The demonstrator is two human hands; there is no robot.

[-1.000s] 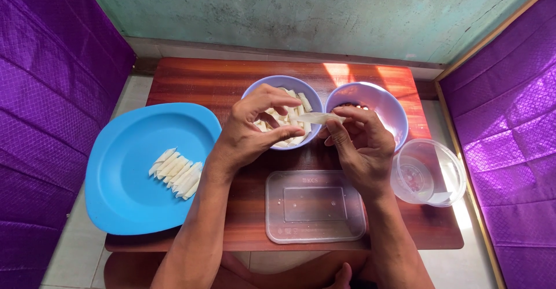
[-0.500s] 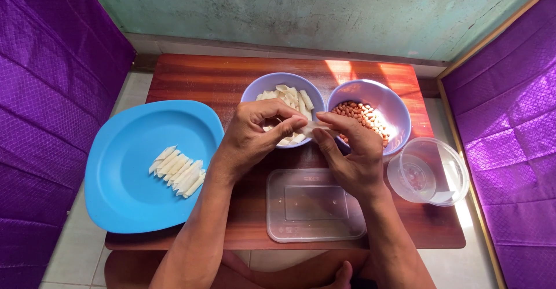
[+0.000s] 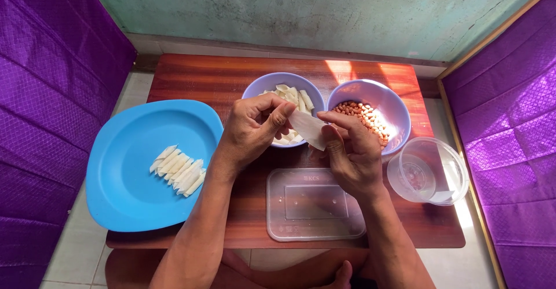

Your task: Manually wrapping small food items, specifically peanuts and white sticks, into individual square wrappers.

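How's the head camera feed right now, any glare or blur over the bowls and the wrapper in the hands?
Head view: sharp overall, no motion blur on the left hand, right hand or white wrapper. Hard sunlight strikes the peanut bowl, the clear round container and the table's far right, bright but readable. Edges bow slightly from the wide lens.

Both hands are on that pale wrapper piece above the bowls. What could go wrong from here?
The thin pale wrapper is held only by fingertips of the left hand and right hand; it might tear or slip. It hangs over the clear lid and table edge, so a drop could land there. The right wrist sits near the clear round container, which a nudge might tip.
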